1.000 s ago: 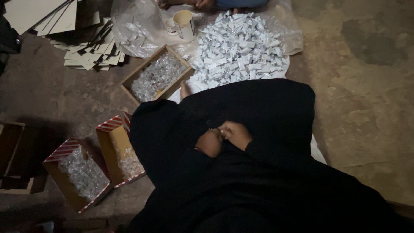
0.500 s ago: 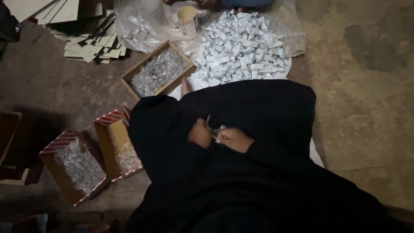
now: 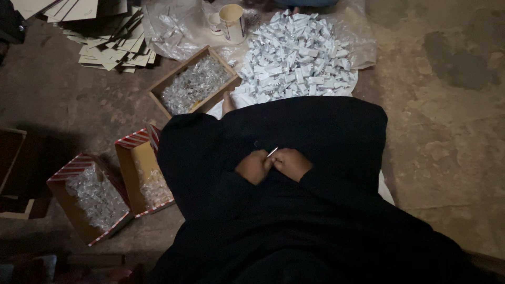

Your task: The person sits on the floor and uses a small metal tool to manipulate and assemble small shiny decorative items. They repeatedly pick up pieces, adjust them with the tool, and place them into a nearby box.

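My left hand (image 3: 253, 166) and my right hand (image 3: 291, 162) meet over my lap, which is covered by black cloth (image 3: 315, 126). Both are closed together around a small thin white piece (image 3: 272, 152) that sticks out between them. A heap of small white wrapped pieces (image 3: 297, 58) lies on a plastic sheet on the floor ahead of my knees.
An open cardboard box of shiny wrapped items (image 3: 192, 84) sits ahead to the left. Two red-striped boxes (image 3: 89, 197) (image 3: 142, 173) with similar items stand at my left. Flat cardboard sheets (image 3: 108, 37) are stacked at top left, and a paper cup (image 3: 232, 22) stands beside the heap.
My hands have shifted a little to the right on my lap and stay pressed together. The white piece now pokes up between them.
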